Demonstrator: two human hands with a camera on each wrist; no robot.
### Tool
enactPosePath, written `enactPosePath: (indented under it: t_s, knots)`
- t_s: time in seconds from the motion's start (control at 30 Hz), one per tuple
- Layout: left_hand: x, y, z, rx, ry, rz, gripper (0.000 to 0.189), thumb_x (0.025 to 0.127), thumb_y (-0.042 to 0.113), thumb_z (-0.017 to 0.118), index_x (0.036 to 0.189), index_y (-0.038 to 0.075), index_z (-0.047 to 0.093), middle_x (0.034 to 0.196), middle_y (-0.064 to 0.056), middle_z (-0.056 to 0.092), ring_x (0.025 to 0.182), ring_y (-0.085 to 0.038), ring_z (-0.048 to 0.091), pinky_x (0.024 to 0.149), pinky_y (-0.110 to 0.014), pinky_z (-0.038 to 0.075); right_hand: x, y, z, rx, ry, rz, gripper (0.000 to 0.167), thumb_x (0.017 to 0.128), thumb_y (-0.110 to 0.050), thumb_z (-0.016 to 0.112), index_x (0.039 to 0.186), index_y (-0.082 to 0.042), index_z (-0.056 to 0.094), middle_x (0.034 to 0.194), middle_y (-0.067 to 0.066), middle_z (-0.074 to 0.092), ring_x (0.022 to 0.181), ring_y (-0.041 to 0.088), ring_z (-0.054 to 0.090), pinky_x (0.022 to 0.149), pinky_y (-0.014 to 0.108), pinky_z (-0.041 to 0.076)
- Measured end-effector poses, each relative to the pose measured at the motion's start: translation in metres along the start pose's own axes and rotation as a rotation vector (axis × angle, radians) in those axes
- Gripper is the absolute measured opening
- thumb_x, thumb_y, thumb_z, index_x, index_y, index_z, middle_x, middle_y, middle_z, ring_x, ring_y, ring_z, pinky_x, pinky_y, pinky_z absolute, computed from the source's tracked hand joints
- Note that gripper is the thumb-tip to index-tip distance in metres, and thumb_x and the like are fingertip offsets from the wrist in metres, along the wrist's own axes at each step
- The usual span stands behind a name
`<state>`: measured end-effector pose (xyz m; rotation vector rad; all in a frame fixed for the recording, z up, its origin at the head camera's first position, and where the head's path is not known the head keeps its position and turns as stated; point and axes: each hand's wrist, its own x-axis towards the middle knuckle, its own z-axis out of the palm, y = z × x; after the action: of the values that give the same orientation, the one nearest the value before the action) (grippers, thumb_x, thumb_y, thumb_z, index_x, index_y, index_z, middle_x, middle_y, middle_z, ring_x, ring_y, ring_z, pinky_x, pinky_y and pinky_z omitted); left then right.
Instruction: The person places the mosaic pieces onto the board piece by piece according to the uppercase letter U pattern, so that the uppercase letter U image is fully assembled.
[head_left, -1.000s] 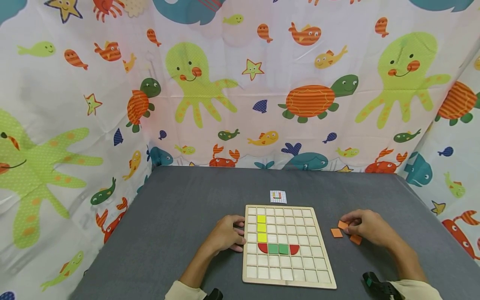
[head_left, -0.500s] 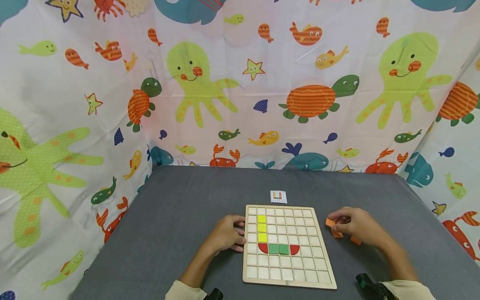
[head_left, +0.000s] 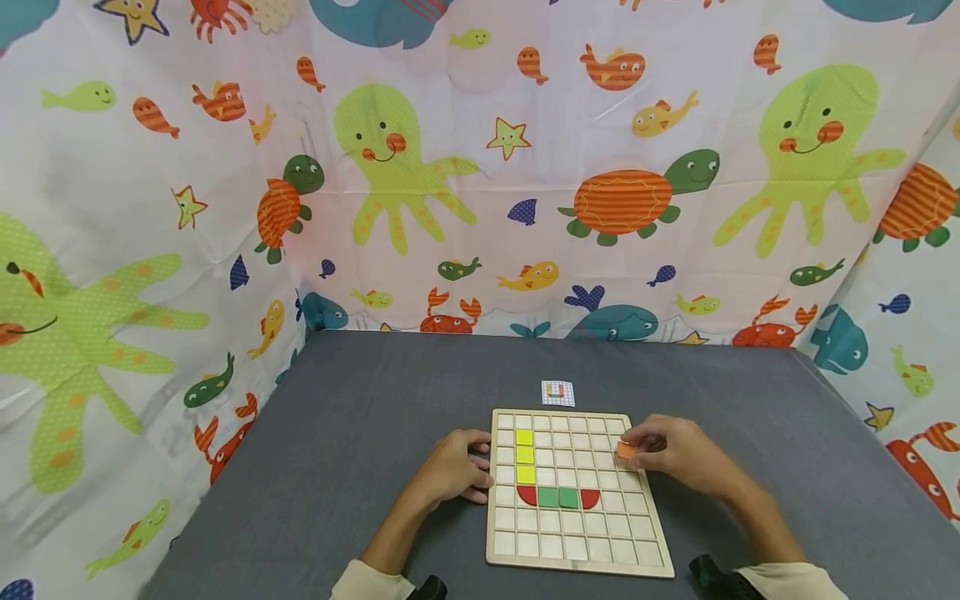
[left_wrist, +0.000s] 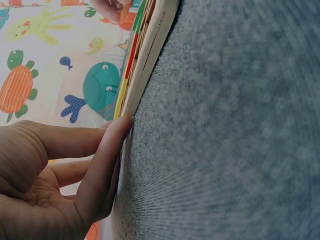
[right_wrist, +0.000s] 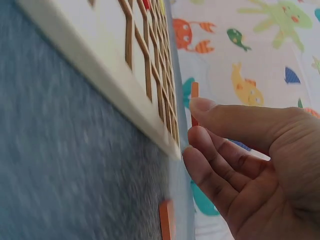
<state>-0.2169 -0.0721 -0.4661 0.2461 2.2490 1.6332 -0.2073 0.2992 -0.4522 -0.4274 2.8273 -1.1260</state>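
Note:
My right hand (head_left: 678, 450) pinches an orange square tile (head_left: 626, 451) between thumb and fingers, over the right edge of a wooden grid board (head_left: 577, 570). In the right wrist view, the tile appears edge-on above the thumb tip. My left hand (head_left: 453, 468) rests against the board's left side, thumb and fingertips touching the edge. Set into the grid are yellow squares (head_left: 525, 456) in a column, then a red quarter-round piece (head_left: 527, 496), two green squares (head_left: 558, 497) and another red quarter-round (head_left: 590, 498) in a row.
A small card (head_left: 558, 393) with a coloured grid pattern lies behind the board. Another orange tile (right_wrist: 166, 220) lies on the grey cloth (head_left: 390, 392) right of the board, covered by my right hand in the head view. A sea-animal curtain (head_left: 465, 192) stands behind.
My right hand has picked up an orange tile from the group at the right and carried it left, over the board's edge. My left hand stays at the board's left side.

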Motion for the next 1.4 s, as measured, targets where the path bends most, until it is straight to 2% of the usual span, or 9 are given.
enactPosePath:
  t_s: [0.13, 0.47, 0.83, 1.4]
  knots:
    - [0.000, 0.000, 0.000, -0.004, 0.001, 0.000, 0.067, 0.080, -0.017, 0.078, 0.144, -0.006, 0.058, 0.125, -0.019, 0.061, 0.093, -0.023, 0.069, 0.059, -0.038, 0.068, 0.003, -0.006, 0.008, -0.015, -0.025, -0.046, 0.027, 0.086, -0.014, 0.087, 0.111, -0.008, 0.080, 0.097, -0.003, 0.069, 0.086, 0.007, 0.062, 0.072, 0.022, 0.056]
    - [0.001, -0.002, -0.001, -0.014, -0.007, 0.010, 0.068, 0.079, -0.018, 0.077, 0.144, -0.007, 0.058, 0.125, -0.020, 0.061, 0.094, -0.025, 0.069, 0.059, -0.039, 0.068, 0.005, -0.020, 0.020, 0.021, -0.106, -0.109, 0.028, 0.088, -0.015, 0.086, 0.114, -0.008, 0.079, 0.100, -0.002, 0.072, 0.087, 0.005, 0.064, 0.074, 0.024, 0.058]
    - [0.000, 0.000, 0.000, 0.000, 0.000, 0.002, 0.068, 0.080, -0.018, 0.078, 0.145, -0.007, 0.058, 0.126, -0.020, 0.060, 0.093, -0.023, 0.068, 0.059, -0.038, 0.068, 0.008, -0.023, 0.031, 0.037, -0.144, -0.136, 0.030, 0.087, -0.017, 0.088, 0.115, -0.009, 0.079, 0.100, -0.004, 0.071, 0.087, 0.004, 0.064, 0.075, 0.024, 0.059]
    - [0.000, 0.001, 0.000, 0.002, -0.006, 0.007, 0.069, 0.080, -0.019, 0.077, 0.144, -0.007, 0.057, 0.126, -0.020, 0.061, 0.097, -0.025, 0.068, 0.059, -0.038, 0.068, 0.008, -0.027, 0.034, 0.043, -0.171, -0.146, 0.031, 0.088, -0.013, 0.087, 0.117, -0.008, 0.077, 0.098, -0.001, 0.072, 0.088, 0.007, 0.065, 0.075, 0.024, 0.059]
